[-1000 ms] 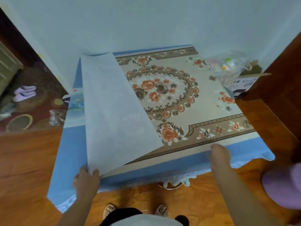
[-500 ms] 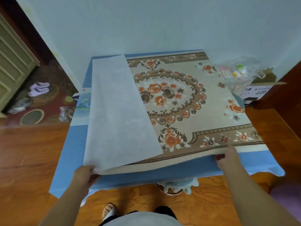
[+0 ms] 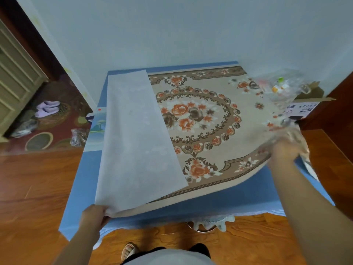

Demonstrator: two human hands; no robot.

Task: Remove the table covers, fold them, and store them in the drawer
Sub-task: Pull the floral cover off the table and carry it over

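Lifted since before, floral cover (image 3: 200,119) bares blue cloth (image 3: 219,205).

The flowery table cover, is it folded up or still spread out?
Partly folded. The flowery cover has its left side flipped over, pale underside up; the left hand and right hand grip its near edge.

A pale wall (image 3: 191,29) at twelve o'clock, wood floor (image 3: 34,188) (reddish), patterned rug (image 3: 57,131) and slippers (image 3: 46,109) at nine o'clock.

L hand (image 3: 93,217) in closed grip near body; R hand (image 3: 284,152) blurred, raised, arm outstretched.
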